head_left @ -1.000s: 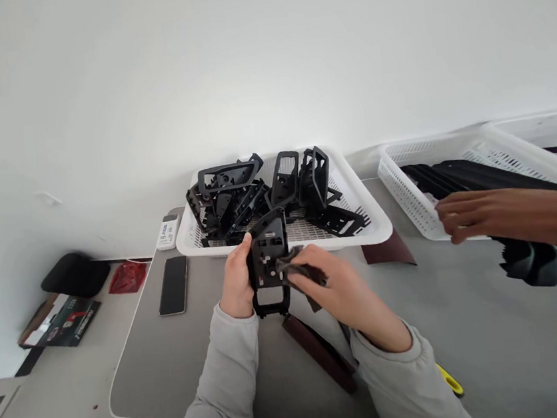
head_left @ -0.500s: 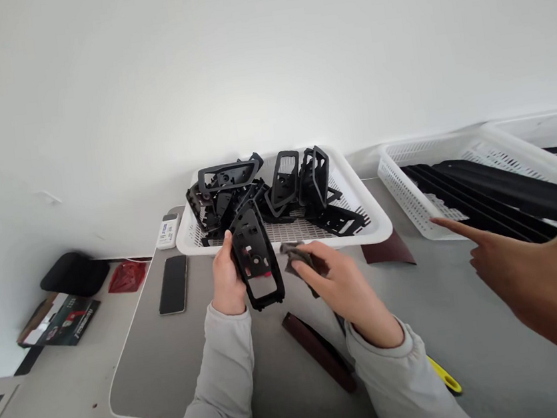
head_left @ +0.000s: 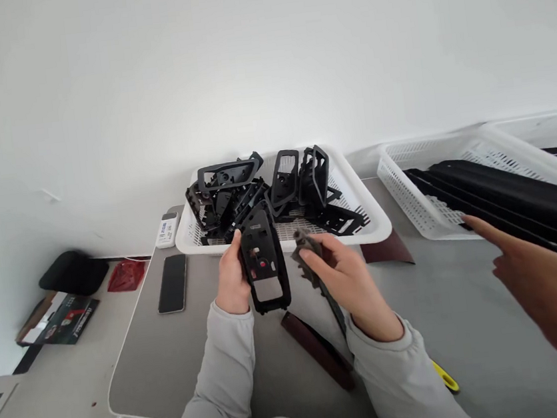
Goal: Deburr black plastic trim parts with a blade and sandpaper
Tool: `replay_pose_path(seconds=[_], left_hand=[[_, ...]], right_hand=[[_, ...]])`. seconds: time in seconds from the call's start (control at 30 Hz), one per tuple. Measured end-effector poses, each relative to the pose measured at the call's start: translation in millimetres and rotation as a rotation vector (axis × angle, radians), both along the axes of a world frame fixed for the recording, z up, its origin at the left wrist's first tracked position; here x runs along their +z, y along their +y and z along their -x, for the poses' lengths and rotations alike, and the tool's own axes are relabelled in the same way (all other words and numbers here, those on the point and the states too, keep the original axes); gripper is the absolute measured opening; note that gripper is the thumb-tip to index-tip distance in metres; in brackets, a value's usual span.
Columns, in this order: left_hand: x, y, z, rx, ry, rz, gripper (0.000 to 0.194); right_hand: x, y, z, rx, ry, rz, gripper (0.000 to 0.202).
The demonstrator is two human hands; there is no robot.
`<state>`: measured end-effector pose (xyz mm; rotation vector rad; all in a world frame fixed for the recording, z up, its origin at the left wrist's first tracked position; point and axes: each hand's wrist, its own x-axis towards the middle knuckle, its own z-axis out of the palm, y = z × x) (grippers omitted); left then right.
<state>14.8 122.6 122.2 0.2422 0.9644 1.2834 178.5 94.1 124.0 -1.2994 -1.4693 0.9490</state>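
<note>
Currently, head view: my left hand (head_left: 233,282) grips a black frame (head_left: 264,259) above the surface (head_left: 150,364), near the white basket (head_left: 378,221); my right hand (head_left: 351,280) pinches a crumpled grey piece (head_left: 308,254), apart from it. I judge this frame partway through; more frames (head_left: 283,188) fill the basket, their finish impossible to tell

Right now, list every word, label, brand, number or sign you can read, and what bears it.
None is legible.
White rectangular device: blue lettering, too small and blurred.
Dark printed cardboard box: print too blurred.
Black plastic frame in the left hand: pale mark, too small to identify.
</note>
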Motion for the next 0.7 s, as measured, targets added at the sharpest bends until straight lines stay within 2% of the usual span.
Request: replay_pose_path(seconds=[0.07,0.13,0.27,0.33,0.4,0.43,0.5,0.57,0.63,0.7], left_hand=[[-1.4,-1.2,-0.7,-0.065,0.026,-0.006,0.03],[-3.3,-2.0,-2.0,-0.056,0.066,-0.038,0.031],[-5.8,-0.3,-3.0,0.106,0.124,-0.101,0.033],[-5.7,1.7,-2.0,0.204,0.115,-0.095,0.031],[-5.3,3.3,-0.6,0.249,0.084,-0.066,0.029],[-5.1,4.0,0.0,0.247,0.063,-0.049,0.028],[-4.9,4.7,0.7,0.239,0.024,-0.031,0.028],[-4.7,4.9,0.6,0.245,-0.001,-0.031,0.027],[-4.4,4.7,0.1,0.26,-0.001,-0.031,0.026],[-3.8,4.5,-0.3,0.281,0.016,-0.029,0.026]], right_hand=[[-2.0,1.4,6.2,-0.03,0.006,-0.072,0.021],[-3.1,0.5,12.4,0.036,-0.069,-0.086,0.021],[-1.3,-6.0,16.0,0.166,-0.245,-0.101,0.015],[0.0,-8.2,13.0,0.264,-0.28,-0.092,0.014],[0.7,-8.3,8.7,0.321,-0.267,-0.048,0.011],[0.9,-7.6,6.6,0.303,-0.241,-0.024,0.009],[0.7,-5.4,3.7,0.182,-0.151,-0.016,0.009],[0.1,-3.2,2.7,0.071,-0.085,-0.07,0.012],[-0.3,-1.8,2.7,0.119,-0.11,-0.112,0.011],[0.0,-1.5,1.8,0.271,-0.197,-0.083,0.009]])
